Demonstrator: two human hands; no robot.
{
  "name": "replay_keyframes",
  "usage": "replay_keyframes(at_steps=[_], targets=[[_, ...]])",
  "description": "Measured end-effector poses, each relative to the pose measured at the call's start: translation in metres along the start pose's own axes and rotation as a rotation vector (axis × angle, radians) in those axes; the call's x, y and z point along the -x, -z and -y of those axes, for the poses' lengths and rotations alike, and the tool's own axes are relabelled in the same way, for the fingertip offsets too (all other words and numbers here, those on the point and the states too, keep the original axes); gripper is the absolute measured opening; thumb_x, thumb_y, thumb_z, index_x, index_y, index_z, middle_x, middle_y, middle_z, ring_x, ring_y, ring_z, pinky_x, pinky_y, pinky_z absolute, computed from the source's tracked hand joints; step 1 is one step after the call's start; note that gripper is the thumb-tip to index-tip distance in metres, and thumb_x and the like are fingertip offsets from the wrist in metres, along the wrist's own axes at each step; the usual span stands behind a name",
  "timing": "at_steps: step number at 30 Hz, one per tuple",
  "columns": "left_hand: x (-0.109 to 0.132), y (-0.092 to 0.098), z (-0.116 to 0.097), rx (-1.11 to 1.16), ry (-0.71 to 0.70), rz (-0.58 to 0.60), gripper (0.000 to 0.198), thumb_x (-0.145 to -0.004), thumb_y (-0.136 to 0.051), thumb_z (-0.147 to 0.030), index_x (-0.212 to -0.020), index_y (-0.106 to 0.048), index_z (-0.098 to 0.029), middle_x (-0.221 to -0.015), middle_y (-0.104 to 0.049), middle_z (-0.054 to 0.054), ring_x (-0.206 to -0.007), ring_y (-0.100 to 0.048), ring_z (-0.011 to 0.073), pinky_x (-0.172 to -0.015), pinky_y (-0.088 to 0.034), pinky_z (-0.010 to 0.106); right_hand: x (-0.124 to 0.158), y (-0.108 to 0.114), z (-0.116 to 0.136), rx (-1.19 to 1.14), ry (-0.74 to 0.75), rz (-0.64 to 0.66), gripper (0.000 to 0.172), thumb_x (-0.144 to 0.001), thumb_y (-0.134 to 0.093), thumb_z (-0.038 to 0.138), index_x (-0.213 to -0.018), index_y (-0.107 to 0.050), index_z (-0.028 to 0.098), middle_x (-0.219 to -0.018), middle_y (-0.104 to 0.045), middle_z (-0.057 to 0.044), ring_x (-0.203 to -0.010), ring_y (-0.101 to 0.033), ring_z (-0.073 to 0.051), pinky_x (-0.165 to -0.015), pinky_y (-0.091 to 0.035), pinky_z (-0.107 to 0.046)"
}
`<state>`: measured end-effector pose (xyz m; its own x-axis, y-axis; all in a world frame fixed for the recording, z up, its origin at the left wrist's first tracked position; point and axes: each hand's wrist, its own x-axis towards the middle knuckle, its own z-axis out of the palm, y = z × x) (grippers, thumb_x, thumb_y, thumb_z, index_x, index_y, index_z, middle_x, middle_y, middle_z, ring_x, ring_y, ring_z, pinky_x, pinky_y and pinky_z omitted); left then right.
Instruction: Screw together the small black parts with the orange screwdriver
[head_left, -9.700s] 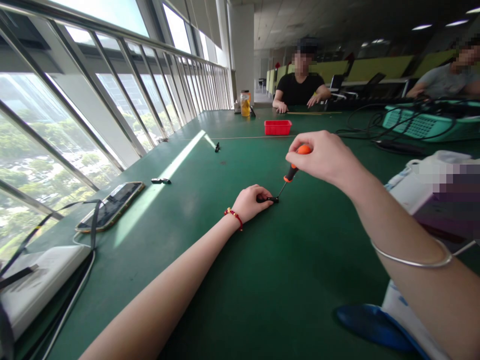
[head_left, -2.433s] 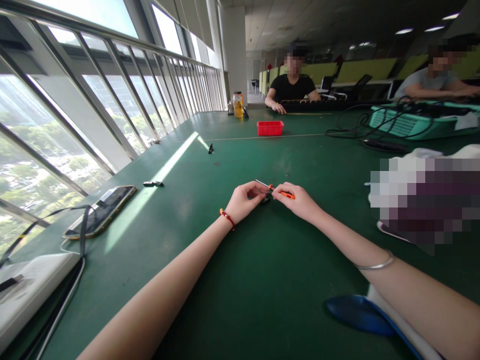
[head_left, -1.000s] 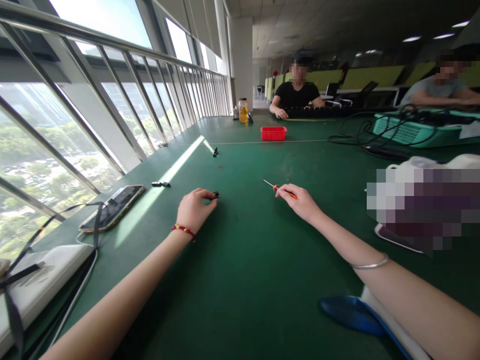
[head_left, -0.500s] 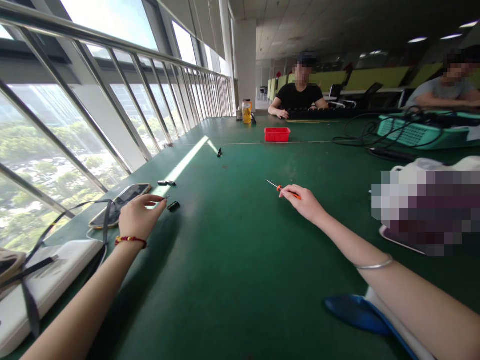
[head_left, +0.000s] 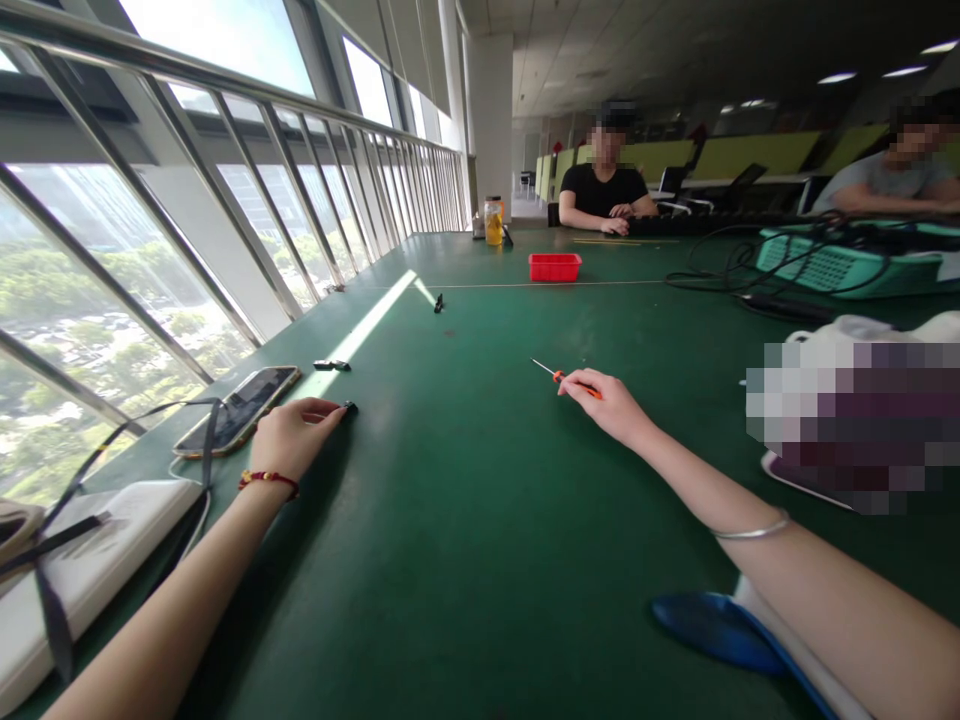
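My left hand [head_left: 294, 437] is closed, with thumb and fingertips pinched at a small black part [head_left: 351, 408] on the green table. The fingers cover part of it, and its exact kind does not show. Another small black part [head_left: 332, 366] lies just beyond, by a strip of sunlight, and a third black part [head_left: 439, 303] sits farther off. In my right hand [head_left: 609, 402] is a screwdriver [head_left: 559, 377] with an orange and black handle. Its thin metal shaft points forward and left, over the table.
A phone [head_left: 238, 412] and a white box-like device [head_left: 97, 545] with cables lie at left, beside the railing. Farther back are a red tray [head_left: 554, 267] and a jar [head_left: 493, 222]. A teal basket [head_left: 825, 265] with cables stands at right. Two people sit beyond.
My left hand has moved slightly right, bringing its fingertips onto the nearest black part. My right hand has stayed in place with the screwdriver. The person opposite has shifted their arms.
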<state>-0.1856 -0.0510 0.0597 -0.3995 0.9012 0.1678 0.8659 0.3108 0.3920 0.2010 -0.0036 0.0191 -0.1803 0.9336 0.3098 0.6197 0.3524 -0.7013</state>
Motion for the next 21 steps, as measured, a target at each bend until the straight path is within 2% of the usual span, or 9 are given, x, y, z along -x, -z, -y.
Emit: replay_keyframes(at_steps=[5, 10, 16, 21], targets=[[-0.0008, -0.0016, 0.0012, 0.011, -0.021, 0.013, 0.033, -0.070, -0.058, -0.045, -0.086, -0.068, -0.018, -0.080, -0.067, 0.003, -0.084, -0.061, 0.0194, -0.067, -0.041, 0.023, -0.0001, -0.0003, -0.0002, 0.009, 0.001, 0.006, 0.023, -0.083, -0.044, 0.033, -0.075, -0.063, 0.021, -0.085, -0.062, -0.003, -0.078, -0.057, -0.017, -0.071, -0.039, -0.029], [0.0002, -0.0030, -0.0018, 0.093, 0.007, 0.020, 0.040, -0.071, -0.056, -0.048, -0.095, -0.066, -0.018, -0.090, -0.068, 0.002, -0.087, -0.061, 0.0181, -0.071, -0.042, 0.022, 0.0004, -0.0005, 0.0008, 0.011, 0.002, -0.003, 0.022, -0.082, -0.045, 0.033, -0.077, -0.063, 0.021, -0.087, -0.063, -0.004, -0.077, -0.056, -0.017, -0.071, -0.040, -0.030], [-0.0002, -0.0073, -0.0036, 0.076, 0.017, -0.014, 0.034, -0.072, -0.056, -0.046, -0.090, -0.067, -0.019, -0.085, -0.068, 0.001, -0.084, -0.061, 0.0191, -0.071, -0.042, 0.024, 0.0014, 0.0008, 0.0038, -0.007, 0.005, 0.012, 0.017, -0.080, -0.049, 0.033, -0.082, -0.062, 0.021, -0.091, -0.063, -0.004, -0.081, -0.056, -0.018, -0.074, -0.042, -0.031], [0.0005, -0.0095, -0.0031, 0.146, 0.029, -0.016, 0.034, -0.069, -0.059, -0.045, -0.089, -0.067, -0.018, -0.080, -0.067, 0.000, -0.083, -0.061, 0.0181, -0.069, -0.042, 0.022, 0.0016, 0.0007, 0.0031, 0.000, 0.017, 0.014, 0.016, -0.080, -0.049, 0.032, -0.081, -0.061, 0.022, -0.092, -0.064, -0.003, -0.081, -0.057, -0.018, -0.074, -0.042, -0.032]])
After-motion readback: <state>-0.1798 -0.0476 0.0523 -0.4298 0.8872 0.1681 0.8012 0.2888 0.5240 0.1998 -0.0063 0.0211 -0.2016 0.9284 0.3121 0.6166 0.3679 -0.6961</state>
